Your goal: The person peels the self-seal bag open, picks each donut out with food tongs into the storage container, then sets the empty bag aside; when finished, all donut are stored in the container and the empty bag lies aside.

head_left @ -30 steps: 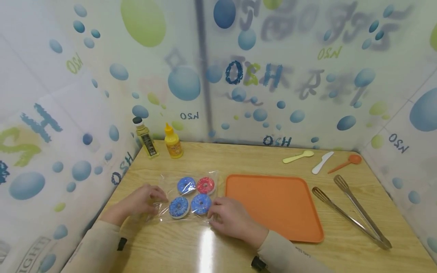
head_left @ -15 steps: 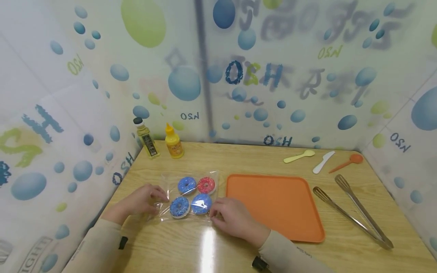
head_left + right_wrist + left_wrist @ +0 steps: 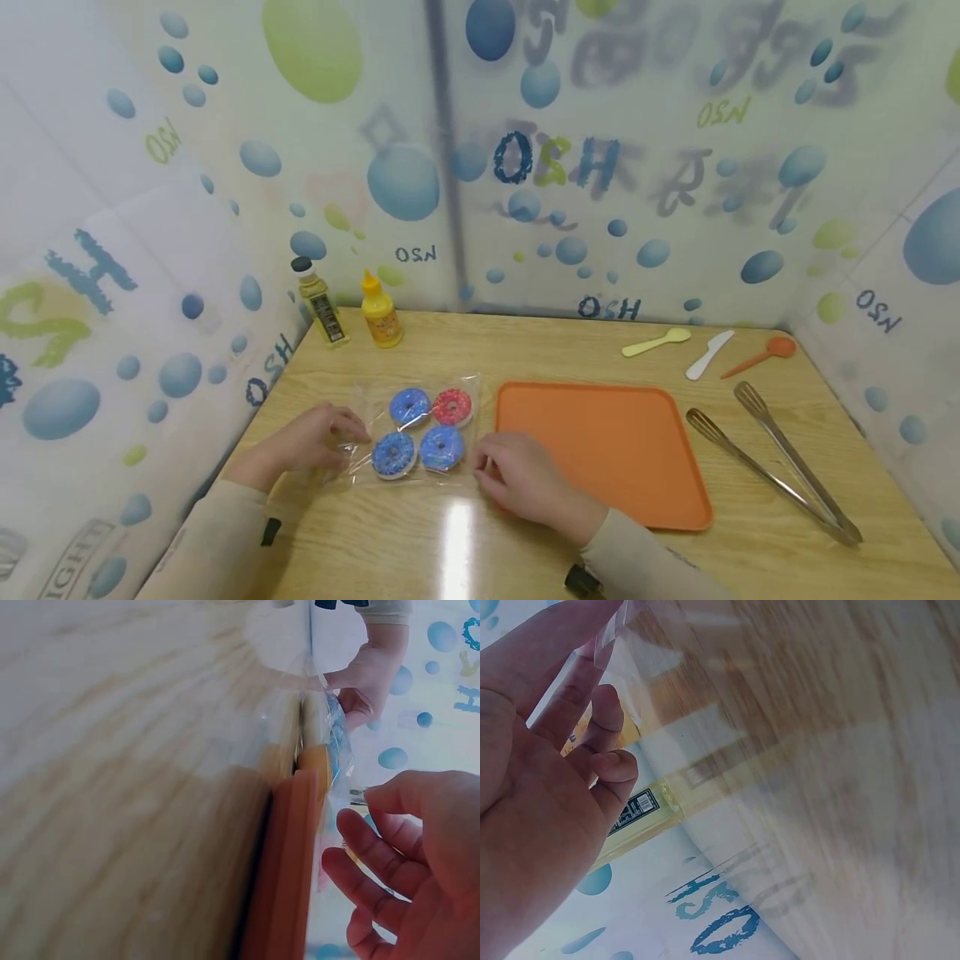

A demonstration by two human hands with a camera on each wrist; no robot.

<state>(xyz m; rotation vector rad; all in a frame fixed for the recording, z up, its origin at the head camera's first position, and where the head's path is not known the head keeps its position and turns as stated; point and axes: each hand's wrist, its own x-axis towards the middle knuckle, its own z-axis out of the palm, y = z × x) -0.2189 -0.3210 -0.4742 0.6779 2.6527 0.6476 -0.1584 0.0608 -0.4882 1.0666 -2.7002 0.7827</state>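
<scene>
A clear plastic bag (image 3: 362, 393) lies on the table with several toy donuts inside. Most of them are blue, such as the front left donut (image 3: 393, 455); one is a red donut (image 3: 452, 407). My left hand (image 3: 315, 440) pinches the bag's left edge; the left wrist view shows clear film (image 3: 609, 634) at its fingertips. Just past the bag's right edge, my right hand (image 3: 528, 479) hovers with loosely bent fingers and nothing in them. It overlaps the left edge of an orange tray (image 3: 600, 442) in the head view.
At the back left stand an oil bottle (image 3: 322, 304) and a yellow squeeze bottle (image 3: 382, 312). To the right lie a yellow spoon (image 3: 656, 342), a white knife (image 3: 708, 356), an orange spoon (image 3: 759, 357) and metal tongs (image 3: 795, 467). Patterned curtains (image 3: 570, 167) enclose the table.
My right hand has let go of the bag's right edge and moved slightly right, toward the tray. My left hand and the bag stay in place.
</scene>
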